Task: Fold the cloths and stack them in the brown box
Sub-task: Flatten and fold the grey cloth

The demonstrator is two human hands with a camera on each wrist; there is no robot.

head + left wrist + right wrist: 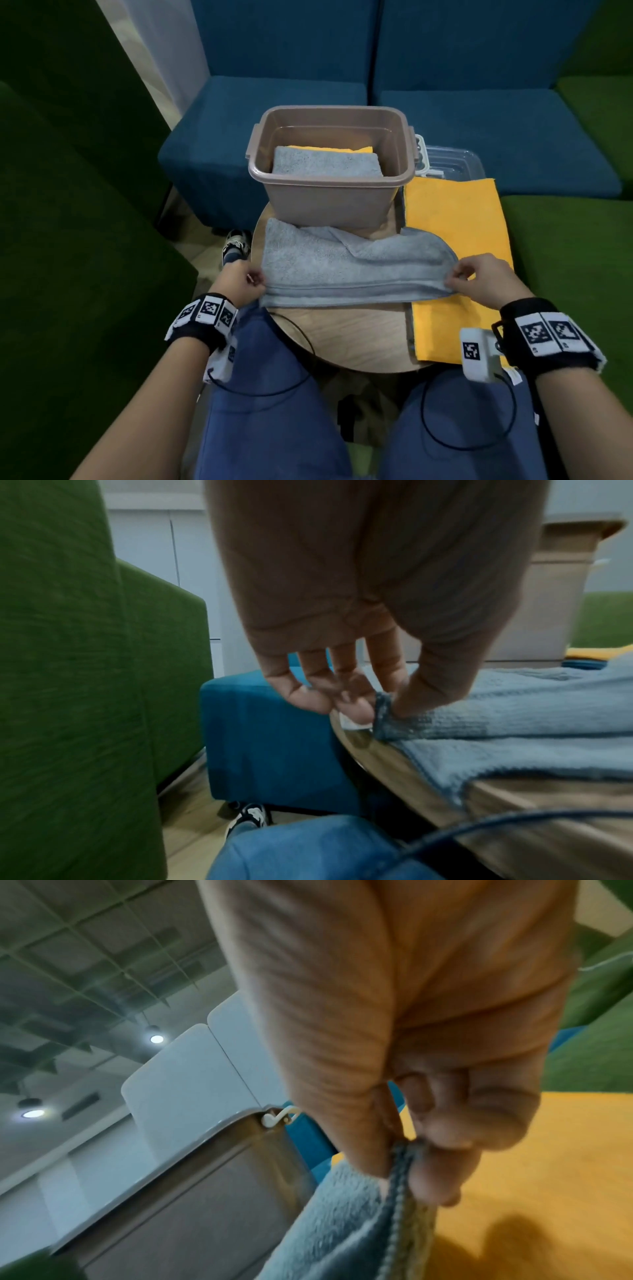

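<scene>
A grey-blue cloth (346, 270) lies folded lengthwise across the round wooden table (342, 335), in front of the brown box (329, 202). My left hand (245, 284) pinches its near left corner (383, 718) between thumb and fingers. My right hand (479, 277) pinches the near right corner (404, 1172) the same way. Inside the box a folded grey-blue cloth (325, 164) lies on top of a folded orange one (342, 149). An unfolded orange cloth (455, 219) is spread flat at the right, partly under the grey-blue cloth.
A clear plastic lid (452, 164) with a white clip lies behind the orange cloth. Blue sofa seats (267, 102) stand behind the table, green upholstery (68, 240) at both sides. My knees (274, 411) and a shoe (236, 243) are below the table edge.
</scene>
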